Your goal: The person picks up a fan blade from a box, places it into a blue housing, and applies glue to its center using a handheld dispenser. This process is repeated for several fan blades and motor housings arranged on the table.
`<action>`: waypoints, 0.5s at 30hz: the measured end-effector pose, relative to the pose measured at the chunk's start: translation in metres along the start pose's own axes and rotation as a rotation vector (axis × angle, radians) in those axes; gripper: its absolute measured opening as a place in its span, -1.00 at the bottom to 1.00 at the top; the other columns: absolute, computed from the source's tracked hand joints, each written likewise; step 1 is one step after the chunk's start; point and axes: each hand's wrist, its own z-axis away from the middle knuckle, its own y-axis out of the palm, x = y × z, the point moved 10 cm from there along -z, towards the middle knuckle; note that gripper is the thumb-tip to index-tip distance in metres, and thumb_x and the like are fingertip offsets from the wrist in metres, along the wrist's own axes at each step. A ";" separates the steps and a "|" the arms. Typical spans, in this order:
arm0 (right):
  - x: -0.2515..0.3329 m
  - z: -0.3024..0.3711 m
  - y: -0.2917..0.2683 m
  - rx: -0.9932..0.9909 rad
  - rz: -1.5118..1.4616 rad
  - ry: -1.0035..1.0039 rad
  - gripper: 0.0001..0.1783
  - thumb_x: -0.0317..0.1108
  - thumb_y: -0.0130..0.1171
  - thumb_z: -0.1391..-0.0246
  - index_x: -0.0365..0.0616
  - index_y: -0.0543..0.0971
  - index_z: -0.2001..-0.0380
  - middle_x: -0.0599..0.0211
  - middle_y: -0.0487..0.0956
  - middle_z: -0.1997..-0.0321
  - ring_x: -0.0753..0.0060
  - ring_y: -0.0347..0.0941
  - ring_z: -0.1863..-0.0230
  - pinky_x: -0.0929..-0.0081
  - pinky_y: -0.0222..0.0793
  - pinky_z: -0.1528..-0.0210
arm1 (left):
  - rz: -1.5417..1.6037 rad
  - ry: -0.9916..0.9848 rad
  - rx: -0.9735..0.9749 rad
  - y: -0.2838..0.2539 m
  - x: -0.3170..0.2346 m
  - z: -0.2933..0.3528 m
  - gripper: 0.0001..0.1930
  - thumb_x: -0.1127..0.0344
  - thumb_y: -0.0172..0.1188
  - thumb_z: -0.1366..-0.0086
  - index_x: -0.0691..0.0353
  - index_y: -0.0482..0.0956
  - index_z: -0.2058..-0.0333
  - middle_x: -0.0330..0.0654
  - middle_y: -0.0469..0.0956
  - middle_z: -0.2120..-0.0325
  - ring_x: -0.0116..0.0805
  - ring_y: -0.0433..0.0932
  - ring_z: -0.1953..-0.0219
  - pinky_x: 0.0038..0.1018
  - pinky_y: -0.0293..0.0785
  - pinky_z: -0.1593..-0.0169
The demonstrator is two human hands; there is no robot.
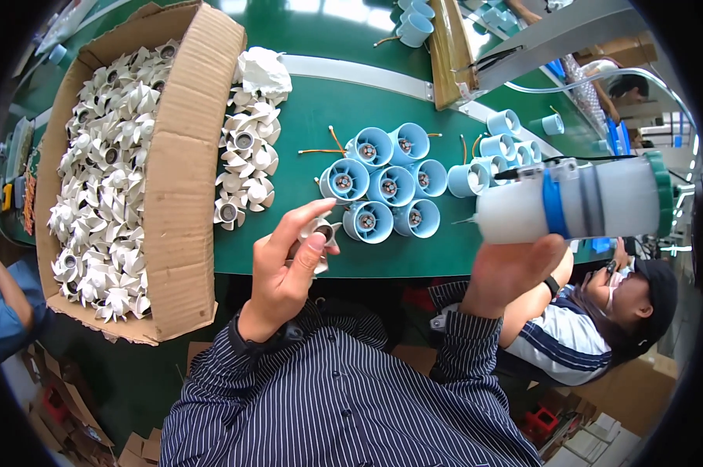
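Note:
In my left hand (280,276) a white fan impeller (323,229) is pinched between thumb and fingers, with its dark hub bore turned upward. A big translucent white dispenser bottle (620,201) lies sideways in my right hand (511,272); it has a green cap, a blue band and a thin needle tip pointing left. The thumb shows below the bottle, and most of the other fingers are hidden. Between the hands, several light-blue round fan housings (393,187) stand close together on the green table, open side up, motors inside and some with thin orange wires.
A tall cardboard box (182,171) full of white impellers stands at the left, with a row of loose impellers (246,148) beside it. More blue housings (468,179) sit behind the bottle. A metal frame (558,50) juts in at upper right. Close by on the right sits a co-worker (562,335).

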 end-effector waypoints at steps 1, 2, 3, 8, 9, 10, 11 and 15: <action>0.010 -0.003 -0.006 -0.024 0.153 -0.050 -0.18 -0.02 0.29 -0.39 -0.27 0.24 -0.47 0.03 0.42 -0.43 0.04 0.41 -0.38 -0.01 0.37 -0.39 | 0.098 -0.059 0.021 0.003 0.001 0.001 -0.53 0.24 0.08 -0.56 0.38 0.43 -0.32 -0.10 0.67 0.32 -0.46 0.65 0.39 -0.57 0.53 0.31; 0.018 -0.004 -0.010 -0.047 0.310 -0.100 -0.23 -0.07 0.25 -0.42 -0.30 0.25 -0.46 0.03 0.42 -0.43 0.05 0.40 -0.39 -0.01 0.37 -0.40 | 0.199 -0.118 0.042 0.008 0.003 0.002 -0.51 0.22 0.07 -0.57 0.39 0.41 -0.34 -0.08 0.67 0.30 -0.46 0.64 0.40 -0.57 0.52 0.31; 0.022 -0.002 -0.012 -0.054 0.299 -0.103 -0.23 -0.07 0.25 -0.42 -0.30 0.25 -0.46 0.03 0.42 -0.43 0.05 0.40 -0.39 -0.01 0.37 -0.40 | 0.300 -0.178 0.063 0.013 0.005 0.004 -0.48 0.21 0.07 -0.57 0.41 0.39 -0.36 -0.06 0.67 0.28 -0.47 0.62 0.41 -0.57 0.52 0.32; 0.064 0.037 -0.005 0.051 0.888 -0.333 -0.32 -0.38 0.37 -0.26 -0.38 0.37 -0.36 -0.03 0.46 -0.38 0.08 0.49 -0.30 0.13 0.43 -0.31 | 0.371 -0.226 0.109 0.023 -0.012 0.014 -0.45 0.17 0.06 -0.58 0.45 0.37 -0.37 -0.01 0.65 0.25 -0.48 0.58 0.43 -0.57 0.50 0.33; 0.064 0.046 0.002 0.157 0.866 -0.347 -0.39 -0.43 0.41 -0.20 -0.40 0.47 -0.27 -0.01 0.54 -0.30 0.12 0.55 -0.21 0.17 0.48 -0.24 | 0.366 -0.226 0.138 0.027 -0.016 0.015 -0.45 0.17 0.06 -0.58 0.46 0.37 -0.36 -0.02 0.66 0.25 -0.48 0.58 0.43 -0.57 0.51 0.33; 0.053 0.050 0.021 0.337 0.711 -0.227 -0.46 -0.47 0.47 -0.12 -0.37 0.56 -0.15 0.03 0.62 -0.15 0.13 0.60 -0.09 0.20 0.53 -0.14 | 0.361 -0.231 0.176 0.033 -0.017 0.017 -0.46 0.18 0.05 -0.59 0.46 0.38 -0.36 -0.03 0.66 0.26 -0.48 0.58 0.43 -0.57 0.51 0.33; 0.042 0.058 0.044 0.510 0.548 -0.107 -0.54 -0.50 0.52 -0.04 -0.35 0.64 -0.03 0.07 0.69 0.00 0.14 0.64 0.03 0.23 0.58 -0.05 | 0.356 -0.235 0.214 0.040 -0.017 0.019 -0.46 0.18 0.05 -0.59 0.47 0.38 -0.35 -0.04 0.66 0.26 -0.48 0.59 0.43 -0.57 0.51 0.33; 0.032 0.076 0.067 0.657 0.539 -0.137 -0.67 -0.54 0.50 -0.05 -0.29 0.69 0.09 0.12 0.71 0.15 0.12 0.66 0.17 0.29 0.60 0.11 | 0.353 -0.298 0.286 0.064 -0.020 0.030 -0.51 0.19 0.02 -0.59 0.50 0.45 -0.28 -0.04 0.66 0.25 -0.46 0.61 0.42 -0.57 0.52 0.32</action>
